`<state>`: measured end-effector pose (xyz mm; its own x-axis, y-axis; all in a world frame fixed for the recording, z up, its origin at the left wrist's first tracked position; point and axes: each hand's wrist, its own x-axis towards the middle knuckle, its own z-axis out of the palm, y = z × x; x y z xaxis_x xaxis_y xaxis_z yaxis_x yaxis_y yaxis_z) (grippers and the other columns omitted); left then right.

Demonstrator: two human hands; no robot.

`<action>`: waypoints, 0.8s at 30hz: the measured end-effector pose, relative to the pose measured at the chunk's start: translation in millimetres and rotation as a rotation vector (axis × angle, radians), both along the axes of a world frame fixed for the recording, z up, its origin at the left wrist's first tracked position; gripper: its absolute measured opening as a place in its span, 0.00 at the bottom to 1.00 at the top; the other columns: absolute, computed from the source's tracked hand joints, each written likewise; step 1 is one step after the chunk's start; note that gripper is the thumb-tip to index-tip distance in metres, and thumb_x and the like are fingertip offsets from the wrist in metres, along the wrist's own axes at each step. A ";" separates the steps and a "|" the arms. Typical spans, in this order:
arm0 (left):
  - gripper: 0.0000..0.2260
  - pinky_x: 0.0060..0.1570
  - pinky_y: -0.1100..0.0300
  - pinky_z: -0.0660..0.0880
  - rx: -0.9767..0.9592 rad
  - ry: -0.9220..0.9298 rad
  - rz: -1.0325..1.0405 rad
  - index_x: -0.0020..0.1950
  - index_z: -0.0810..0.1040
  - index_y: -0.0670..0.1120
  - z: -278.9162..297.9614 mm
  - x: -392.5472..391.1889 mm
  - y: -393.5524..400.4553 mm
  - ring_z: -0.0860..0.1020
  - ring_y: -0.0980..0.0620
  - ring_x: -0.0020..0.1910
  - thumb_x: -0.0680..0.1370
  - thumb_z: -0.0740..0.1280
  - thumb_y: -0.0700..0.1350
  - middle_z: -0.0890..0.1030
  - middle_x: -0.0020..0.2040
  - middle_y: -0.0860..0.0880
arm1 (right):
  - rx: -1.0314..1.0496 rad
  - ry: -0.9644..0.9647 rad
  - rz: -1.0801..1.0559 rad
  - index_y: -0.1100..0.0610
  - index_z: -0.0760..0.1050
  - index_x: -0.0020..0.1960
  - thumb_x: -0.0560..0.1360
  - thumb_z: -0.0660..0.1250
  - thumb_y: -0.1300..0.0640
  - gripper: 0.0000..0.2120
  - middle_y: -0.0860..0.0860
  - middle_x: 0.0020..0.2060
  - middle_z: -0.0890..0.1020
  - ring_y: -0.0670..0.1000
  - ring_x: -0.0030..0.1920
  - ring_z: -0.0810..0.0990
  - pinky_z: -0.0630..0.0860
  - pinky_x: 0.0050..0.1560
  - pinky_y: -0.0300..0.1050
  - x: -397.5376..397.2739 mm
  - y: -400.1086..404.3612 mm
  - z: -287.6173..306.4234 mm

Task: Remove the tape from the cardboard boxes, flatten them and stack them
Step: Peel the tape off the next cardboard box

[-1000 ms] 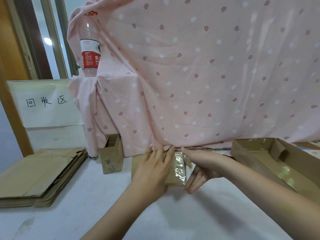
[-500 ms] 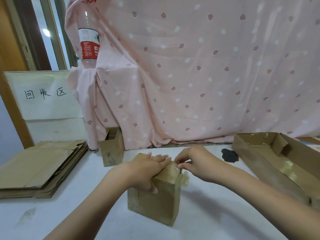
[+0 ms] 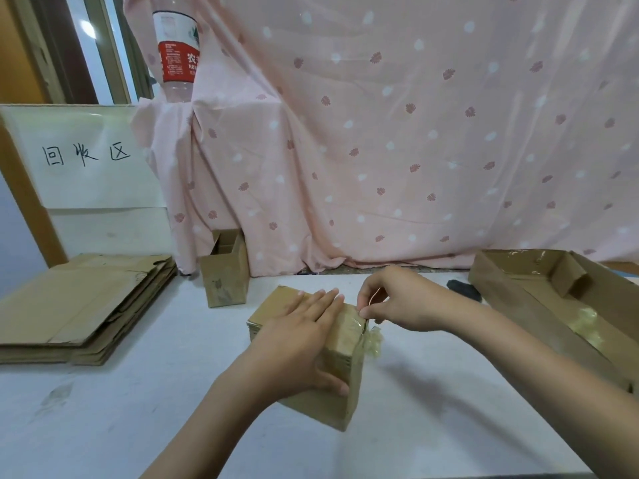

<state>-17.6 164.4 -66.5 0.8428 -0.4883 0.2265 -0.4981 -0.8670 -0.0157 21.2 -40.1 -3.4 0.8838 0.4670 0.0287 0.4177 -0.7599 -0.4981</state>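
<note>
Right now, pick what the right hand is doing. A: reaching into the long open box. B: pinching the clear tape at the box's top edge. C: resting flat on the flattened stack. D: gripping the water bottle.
B: the right hand pinches the clear tape at the top edge of the small box, which the left hand steadies.

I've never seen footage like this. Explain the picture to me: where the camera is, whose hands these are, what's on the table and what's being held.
There is no machine here. The camera sits on a person's head and looks forward and down, so the two bare arms reaching in from the bottom are the wearer's own.

The left hand lies on a small cardboard box, fingers flat across its top and thumb on its near side, steadying it. The right hand pinches clear tape at the box's top edge; a crumpled bit of tape hangs beside it.

On the white table lie a stack of flattened boxes at the left, a small open box behind, and a long open box at the right. A pink cloth hangs behind.
</note>
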 end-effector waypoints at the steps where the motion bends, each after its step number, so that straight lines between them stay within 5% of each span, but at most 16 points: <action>1: 0.57 0.78 0.55 0.39 0.005 -0.003 0.003 0.81 0.39 0.49 -0.1 -0.5 -0.2 0.40 0.57 0.79 0.67 0.68 0.73 0.39 0.81 0.53 | -0.026 0.048 0.011 0.55 0.81 0.44 0.77 0.69 0.58 0.04 0.45 0.40 0.84 0.47 0.42 0.85 0.80 0.47 0.48 1.9 1.0 3.5; 7: 0.57 0.78 0.56 0.38 -0.010 -0.018 0.005 0.81 0.39 0.49 -1.9 -1.3 1.9 0.41 0.58 0.79 0.66 0.68 0.73 0.40 0.81 0.53 | -0.103 0.084 0.048 0.52 0.73 0.48 0.82 0.60 0.57 0.05 0.49 0.49 0.79 0.53 0.50 0.80 0.77 0.53 0.52 5.4 4.3 -3.4; 10: 0.57 0.78 0.56 0.39 -0.019 -0.010 -0.007 0.81 0.39 0.50 -1.5 -1.3 5.1 0.40 0.58 0.79 0.66 0.68 0.74 0.39 0.81 0.54 | 0.013 0.018 0.109 0.51 0.71 0.48 0.83 0.59 0.59 0.07 0.44 0.46 0.76 0.46 0.45 0.74 0.72 0.50 0.44 -2.1 -3.3 -11.2; 14: 0.57 0.78 0.56 0.39 -0.013 -0.010 -0.018 0.81 0.39 0.50 -1.7 -1.8 4.3 0.41 0.58 0.79 0.66 0.67 0.74 0.39 0.81 0.54 | 0.310 0.051 0.124 0.52 0.75 0.52 0.79 0.66 0.62 0.06 0.46 0.45 0.80 0.45 0.47 0.79 0.77 0.55 0.45 -6.7 -14.8 -21.4; 19: 0.57 0.78 0.55 0.39 -0.009 -0.003 -0.022 0.81 0.39 0.50 -1.4 0.2 2.5 0.41 0.58 0.79 0.66 0.68 0.73 0.40 0.81 0.54 | 0.148 -0.151 0.105 0.48 0.83 0.45 0.76 0.71 0.61 0.07 0.42 0.43 0.84 0.42 0.48 0.81 0.76 0.57 0.44 -4.3 -8.9 -20.9; 24: 0.57 0.78 0.57 0.38 -0.029 0.003 -0.019 0.81 0.40 0.51 -0.8 -3.0 4.6 0.41 0.59 0.79 0.66 0.69 0.73 0.40 0.81 0.55 | 0.370 -0.037 0.097 0.53 0.82 0.42 0.76 0.71 0.63 0.07 0.45 0.42 0.84 0.44 0.49 0.82 0.73 0.53 0.38 -5.2 -11.2 -26.5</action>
<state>-20.5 169.0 -67.3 0.8339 -0.4978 0.2382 -0.5148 -0.8573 0.0104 16.1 -51.3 -29.9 0.8313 0.5004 0.2421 0.5017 -0.4879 -0.7143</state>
